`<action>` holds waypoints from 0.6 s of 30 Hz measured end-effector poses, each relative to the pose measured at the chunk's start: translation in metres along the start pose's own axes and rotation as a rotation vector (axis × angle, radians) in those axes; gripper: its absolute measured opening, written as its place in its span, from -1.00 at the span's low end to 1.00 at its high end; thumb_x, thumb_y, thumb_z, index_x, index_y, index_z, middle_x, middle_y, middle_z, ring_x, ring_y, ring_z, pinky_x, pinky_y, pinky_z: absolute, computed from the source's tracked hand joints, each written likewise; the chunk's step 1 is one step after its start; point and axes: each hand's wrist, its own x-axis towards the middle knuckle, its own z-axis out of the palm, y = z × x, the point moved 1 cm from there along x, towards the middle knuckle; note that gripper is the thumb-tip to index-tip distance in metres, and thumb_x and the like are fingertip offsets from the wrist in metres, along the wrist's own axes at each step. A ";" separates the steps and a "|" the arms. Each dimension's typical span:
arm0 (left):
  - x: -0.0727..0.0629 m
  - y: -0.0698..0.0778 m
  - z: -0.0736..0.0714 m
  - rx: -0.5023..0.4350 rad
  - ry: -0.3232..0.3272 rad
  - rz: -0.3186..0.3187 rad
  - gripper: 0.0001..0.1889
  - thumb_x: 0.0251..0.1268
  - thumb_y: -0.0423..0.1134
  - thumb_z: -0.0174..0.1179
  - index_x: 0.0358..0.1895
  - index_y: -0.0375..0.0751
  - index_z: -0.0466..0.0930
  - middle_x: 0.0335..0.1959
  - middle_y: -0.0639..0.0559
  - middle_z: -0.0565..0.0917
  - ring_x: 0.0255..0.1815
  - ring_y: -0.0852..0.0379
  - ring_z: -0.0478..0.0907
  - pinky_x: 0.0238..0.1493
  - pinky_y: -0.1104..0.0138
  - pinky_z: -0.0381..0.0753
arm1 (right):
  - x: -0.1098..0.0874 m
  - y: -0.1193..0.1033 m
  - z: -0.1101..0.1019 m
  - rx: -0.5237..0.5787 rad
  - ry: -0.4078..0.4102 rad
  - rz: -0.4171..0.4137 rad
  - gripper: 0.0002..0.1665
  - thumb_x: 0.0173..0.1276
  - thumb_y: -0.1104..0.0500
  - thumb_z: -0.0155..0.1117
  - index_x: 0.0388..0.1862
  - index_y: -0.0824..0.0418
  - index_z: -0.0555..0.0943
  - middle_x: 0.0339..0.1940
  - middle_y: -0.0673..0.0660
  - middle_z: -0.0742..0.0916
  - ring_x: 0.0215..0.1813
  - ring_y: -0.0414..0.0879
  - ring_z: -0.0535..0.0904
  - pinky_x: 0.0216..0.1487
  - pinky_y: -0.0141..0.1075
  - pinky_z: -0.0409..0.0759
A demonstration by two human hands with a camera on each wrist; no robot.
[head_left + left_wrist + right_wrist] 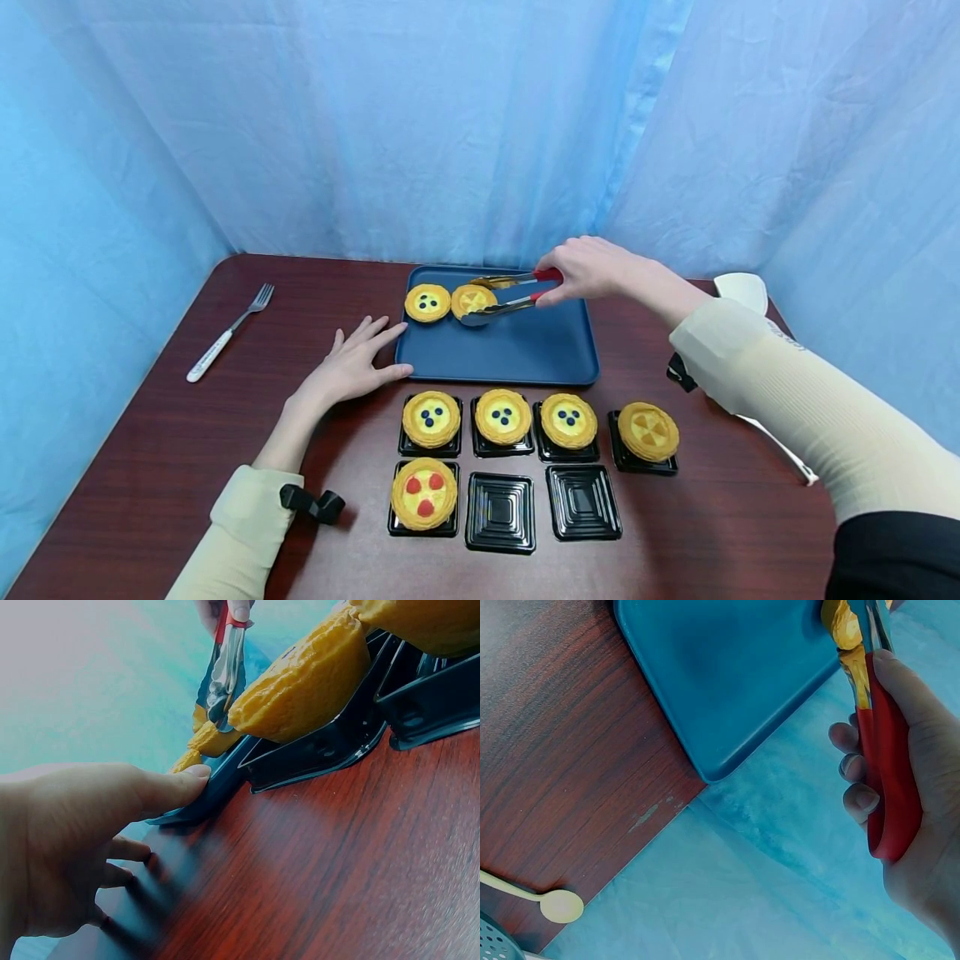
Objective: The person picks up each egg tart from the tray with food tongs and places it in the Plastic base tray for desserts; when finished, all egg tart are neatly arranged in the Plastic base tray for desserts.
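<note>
My right hand [588,268] grips red-handled metal tongs [516,306] over the blue tray [517,354]. Their tips straddle a tart with a segmented top [472,295] near the tray's back left. Touching that tart's left side is a tart with blue berries [427,304]. In the right wrist view, fingers and thumb wrap the tongs' red handles [891,772]. My left hand [351,365] rests with spread fingers at the tray's left edge, thumb at the near left corner. The left wrist view has that thumb [169,791] against the tray rim.
In front of the tray, black square holders carry three blue-berry tarts [503,417], a segmented tart [648,432] and a red-berry tart [423,493]. Two bare holders [500,512] show ridged bases. A fork [228,335] lies left, a white spatula [742,292] right, a pale spoon [561,906] beside it.
</note>
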 end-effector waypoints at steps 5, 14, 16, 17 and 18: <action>0.001 -0.001 0.000 -0.004 -0.006 -0.005 -0.18 0.45 0.18 0.22 0.65 0.00 0.15 0.70 -0.29 0.03 0.73 -0.35 -0.20 0.59 -0.42 -0.39 | 0.001 0.001 0.000 0.001 -0.002 -0.009 -0.36 0.30 -0.28 0.44 0.17 0.10 0.72 -0.14 0.07 0.82 -0.34 -0.13 0.60 -0.31 -0.23 0.56; 0.001 0.000 0.000 -0.002 -0.008 -0.007 -0.18 0.45 0.18 0.22 0.65 0.00 0.15 0.70 -0.29 0.03 0.73 -0.35 -0.20 0.59 -0.42 -0.39 | 0.000 0.000 -0.001 0.001 -0.004 -0.003 -0.35 0.28 -0.28 0.46 0.19 0.10 0.71 -0.10 0.09 0.82 -0.33 -0.12 0.62 -0.28 -0.22 0.60; 0.001 0.000 0.000 0.000 -0.004 -0.005 -0.18 0.45 0.18 0.21 0.65 0.00 0.15 0.70 -0.30 0.04 0.73 -0.36 -0.19 0.59 -0.43 -0.38 | 0.000 0.000 -0.001 0.001 -0.003 -0.004 -0.34 0.28 -0.28 0.46 0.19 0.10 0.71 -0.10 0.09 0.82 -0.33 -0.12 0.62 -0.28 -0.21 0.60; 0.001 0.000 0.000 0.002 -0.002 -0.004 -0.18 0.45 0.18 0.21 0.65 -0.01 0.15 0.70 -0.30 0.04 0.73 -0.36 -0.19 0.58 -0.43 -0.38 | 0.000 0.000 -0.001 0.001 -0.002 -0.004 -0.34 0.28 -0.28 0.46 0.19 0.11 0.71 -0.10 0.09 0.82 -0.33 -0.12 0.62 -0.28 -0.21 0.60; 0.001 0.000 0.000 0.002 -0.002 -0.005 -0.18 0.45 0.18 0.21 0.65 0.00 0.15 0.70 -0.30 0.04 0.73 -0.36 -0.19 0.59 -0.43 -0.38 | 0.000 0.001 -0.001 0.000 -0.002 -0.006 -0.34 0.28 -0.28 0.46 0.20 0.11 0.71 -0.11 0.09 0.82 -0.33 -0.12 0.62 -0.29 -0.22 0.59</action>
